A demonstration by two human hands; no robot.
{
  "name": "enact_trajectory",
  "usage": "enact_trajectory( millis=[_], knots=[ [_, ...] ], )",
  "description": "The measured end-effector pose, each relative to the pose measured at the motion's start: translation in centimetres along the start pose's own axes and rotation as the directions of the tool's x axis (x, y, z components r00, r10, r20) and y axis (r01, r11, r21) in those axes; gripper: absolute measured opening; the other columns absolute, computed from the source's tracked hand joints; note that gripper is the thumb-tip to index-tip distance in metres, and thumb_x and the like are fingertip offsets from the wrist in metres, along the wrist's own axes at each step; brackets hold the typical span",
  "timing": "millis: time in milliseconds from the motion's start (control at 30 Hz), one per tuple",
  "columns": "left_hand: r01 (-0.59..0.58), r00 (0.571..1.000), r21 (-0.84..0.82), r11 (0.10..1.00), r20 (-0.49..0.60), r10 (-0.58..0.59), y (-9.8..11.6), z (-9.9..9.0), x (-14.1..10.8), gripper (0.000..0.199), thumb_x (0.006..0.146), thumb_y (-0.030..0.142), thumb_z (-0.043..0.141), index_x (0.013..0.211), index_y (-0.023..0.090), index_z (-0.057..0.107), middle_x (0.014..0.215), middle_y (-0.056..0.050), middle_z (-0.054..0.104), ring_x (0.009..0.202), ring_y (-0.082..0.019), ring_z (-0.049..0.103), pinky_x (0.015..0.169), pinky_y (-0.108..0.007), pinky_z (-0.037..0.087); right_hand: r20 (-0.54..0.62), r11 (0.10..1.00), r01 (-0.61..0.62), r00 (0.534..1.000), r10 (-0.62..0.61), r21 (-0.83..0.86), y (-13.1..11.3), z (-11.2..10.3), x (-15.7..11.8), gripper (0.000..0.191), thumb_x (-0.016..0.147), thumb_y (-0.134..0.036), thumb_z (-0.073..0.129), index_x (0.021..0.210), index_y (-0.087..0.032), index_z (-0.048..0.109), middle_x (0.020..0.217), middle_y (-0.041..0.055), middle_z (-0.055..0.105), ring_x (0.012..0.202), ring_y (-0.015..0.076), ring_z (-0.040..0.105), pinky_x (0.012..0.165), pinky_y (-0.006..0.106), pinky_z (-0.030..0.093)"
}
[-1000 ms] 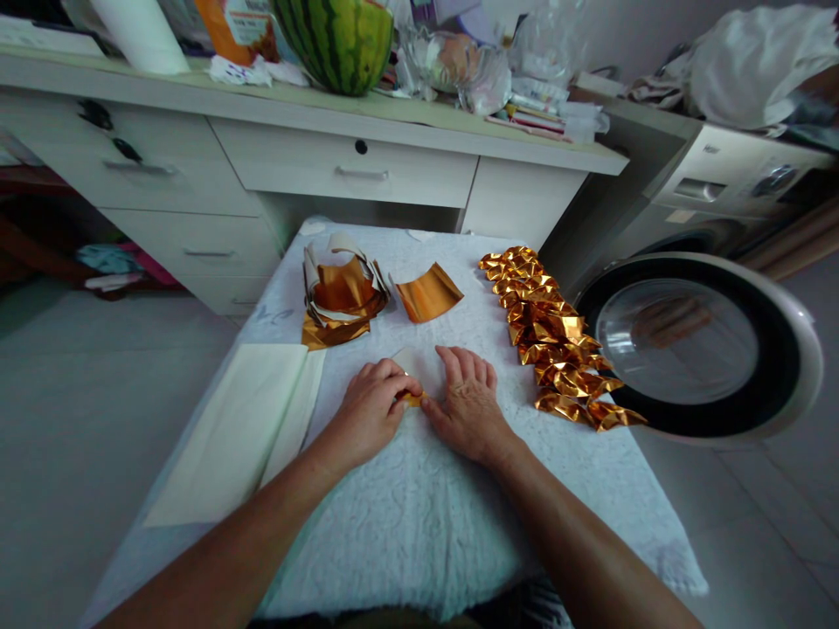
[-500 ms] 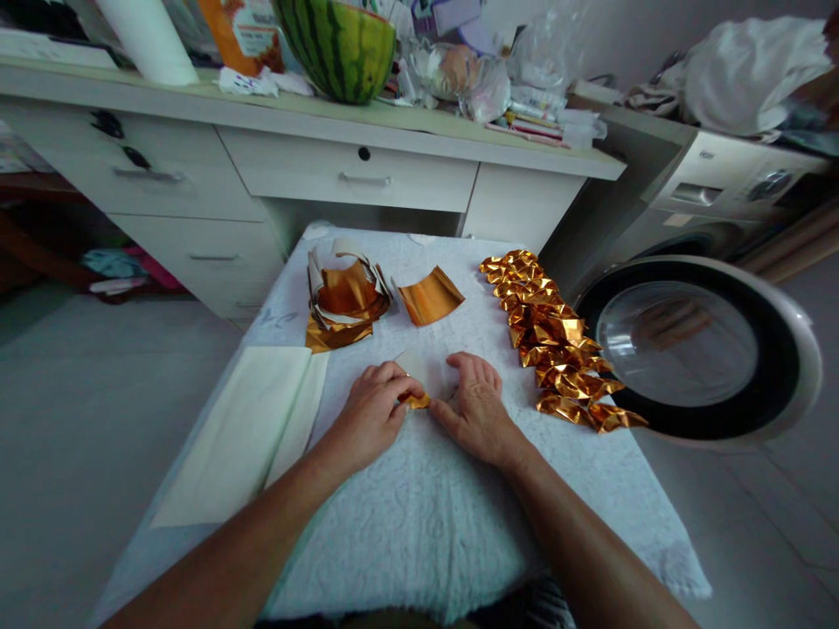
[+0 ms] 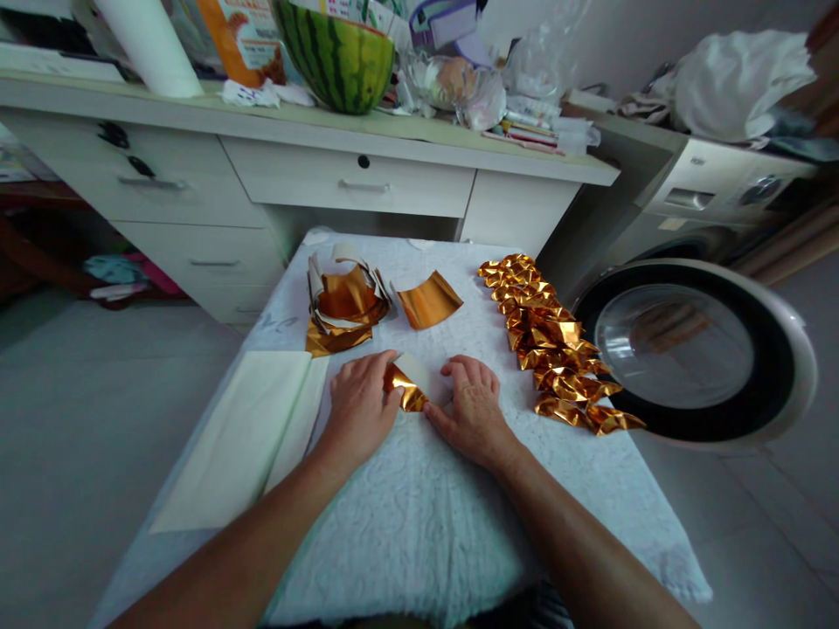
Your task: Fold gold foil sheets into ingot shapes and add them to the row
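Note:
A sheet with a white face and a gold, partly folded edge (image 3: 407, 390) lies on the cloth-covered table (image 3: 419, 515). My left hand (image 3: 360, 400) is at the sheet's left side, thumb against the gold fold and the other fingers close together; whether it pinches the edge is hard to tell. On the right, my right hand (image 3: 473, 404) rests with thumb spread from its fingers, the thumb tip touching the fold's right end. Beyond them are a single curved gold sheet (image 3: 429, 300) and a curled stack of gold sheets (image 3: 345, 297). Folded gold pieces (image 3: 547, 336) overlap in a row at the right.
White paper sheets (image 3: 239, 437) lie at the table's left. Behind stands a drawer counter (image 3: 354, 179) with a cut watermelon (image 3: 334, 57), a paper roll (image 3: 150, 44) and plastic bags. A washing machine's open round door (image 3: 780, 349) is beside the table's right edge.
My left hand has moved a little left and its fingers have come off the middle of the fold, uncovering more gold. My right hand has barely moved. The view has tilted slightly.

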State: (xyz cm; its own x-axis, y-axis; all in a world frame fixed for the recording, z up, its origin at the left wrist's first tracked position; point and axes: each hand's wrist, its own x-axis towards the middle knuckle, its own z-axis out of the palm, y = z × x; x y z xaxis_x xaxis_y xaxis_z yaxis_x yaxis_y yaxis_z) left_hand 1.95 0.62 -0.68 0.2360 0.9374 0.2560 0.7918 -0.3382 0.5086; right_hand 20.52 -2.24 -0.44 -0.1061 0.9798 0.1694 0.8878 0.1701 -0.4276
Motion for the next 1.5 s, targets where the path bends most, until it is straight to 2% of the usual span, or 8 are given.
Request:
enact_trajectory(
  millis=[200, 433, 667, 900, 1133, 1233, 1367, 1500],
  knots=[
    [0.046, 0.999, -0.052, 0.998, 0.021, -0.045, -0.2, 0.1, 0.0, 0.048, 0.079, 0.012, 0.059, 0.126, 0.016, 0.049, 0.109, -0.01, 0.064, 0.107, -0.031, 0.055, 0.095, -0.051, 0.04, 0.001, 1.0, 0.009, 1.0, -0.009, 0.01, 0.2, 0.2, 0.1, 0.046, 0.077, -0.042, 0.068, 0.114, -0.019, 0.056, 0.127, 0.013, 0.051, 0.117, 0.0316, 0.043, 0.1, 0.049, 0.034],
    [0.047, 0.999, -0.357, 0.933, 0.021, -0.042, -0.2, 0.1, 0.1, 0.051, 0.078, 0.008, 0.052, 0.128, 0.022, 0.047, 0.096, -0.002, 0.053, 0.087, -0.018, 0.056, 0.084, -0.034, 0.048, 0.002, 0.998, 0.021, 1.0, -0.021, 0.059, 0.3, 0.0, 0.1, 0.045, 0.074, -0.037, 0.071, 0.113, -0.021, 0.057, 0.125, 0.0113, 0.053, 0.117, 0.0312, 0.044, 0.1, 0.049, 0.036],
    [0.193, 0.981, -0.633, 0.75, 0.101, -0.167, -0.1, -0.3, 0.1, 0.044, 0.081, 0.014, 0.05, 0.123, 0.026, 0.051, 0.09, 0.001, 0.053, 0.079, -0.013, 0.056, 0.075, -0.028, 0.047, -0.034, 0.937, -0.02, 0.999, 0.034, 0.349, 0.7, -0.6, 0.3, 0.058, 0.079, -0.042, 0.065, 0.128, -0.018, 0.043, 0.126, 0.0142, 0.052, 0.119, 0.03, 0.045, 0.101, 0.049, 0.037],
    [0.298, 0.933, -0.818, 0.492, 0.14, -0.331, 0.6, -0.7, 0.3, 0.036, 0.08, 0.02, 0.056, 0.115, 0.022, 0.053, 0.086, 0.002, 0.054, 0.073, -0.011, 0.054, 0.066, -0.024, 0.048, -0.035, 0.704, -0.152, 0.969, 0.243, 0.693, 1.1, -0.8, 0.6, 0.057, 0.076, -0.023, 0.052, 0.13, -0.022, 0.036, 0.121, 0.0102, 0.055, 0.095, 0.02, 0.055, 0.076, 0.036, 0.05],
    [0.384, 0.91, -0.875, 0.295, 0.306, -0.278, 1.6, -0.8, -0.1, 0.037, 0.083, 0.025, 0.057, 0.119, 0.021, 0.053, 0.115, -0.006, 0.06, 0.097, -0.018, 0.061, 0.076, -0.031, 0.053, 0.194, 0.302, -0.233, 0.969, 0.153, 0.925, 0.6, -0.6, 0.8, 0.037, 0.078, -0.034, 0.064, 0.111, -0.024, 0.05, 0.086, 0.0014, 0.063, 0.07, 0.0139, 0.057, 0.061, 0.027, 0.047],
    [0.384, 0.92, -0.852, 0.355, 0.319, -0.228, 1.7, -0.8, -0.3, 0.033, 0.084, 0.023, 0.056, 0.117, 0.02, 0.052, 0.111, -0.006, 0.061, 0.096, -0.018, 0.061, 0.074, -0.03, 0.054, 0.248, 0.226, -0.278, 0.957, 0.153, 0.934, 0.3, -0.8, 0.9, 0.035, 0.077, -0.038, 0.068, 0.104, -0.023, 0.052, 0.069, -0.0036, 0.06, 0.057, 0.011, 0.052, 0.055, 0.023, 0.041],
    [0.293, 0.954, -0.808, 0.511, 0.214, -0.209, 1.8, -0.8, -0.7, 0.05, 0.084, 0.023, 0.057, 0.13, 0.024, 0.04, 0.101, -0.003, 0.057, 0.081, -0.014, 0.06, 0.067, -0.028, 0.053, 0.246, 0.247, -0.288, 0.951, 0.187, 0.925, 0.0, -1.3, 1.1, 0.036, 0.076, -0.038, 0.069, 0.102, -0.021, 0.051, 0.068, -0.0043, 0.061, 0.055, 0.0109, 0.053, 0.053, 0.022, 0.039],
    [0.121, 0.993, -0.734, 0.668, 0.097, -0.072, 1.7, -1.0, -1.1, 0.065, 0.08, 0.012, 0.054, 0.138, 0.031, 0.032, 0.122, -0.006, 0.047, 0.091, -0.014, 0.061, 0.078, -0.032, 0.055, 0.183, 0.283, -0.25, 0.952, 0.245, 0.926, 0.2, -1.2, 1.2, 0.044, 0.075, -0.034, 0.067, 0.109, -0.023, 0.041, 0.06, -0.009, 0.057, 0.049, 0.0104, 0.049, 0.048, 0.02, 0.035]
  ],
)
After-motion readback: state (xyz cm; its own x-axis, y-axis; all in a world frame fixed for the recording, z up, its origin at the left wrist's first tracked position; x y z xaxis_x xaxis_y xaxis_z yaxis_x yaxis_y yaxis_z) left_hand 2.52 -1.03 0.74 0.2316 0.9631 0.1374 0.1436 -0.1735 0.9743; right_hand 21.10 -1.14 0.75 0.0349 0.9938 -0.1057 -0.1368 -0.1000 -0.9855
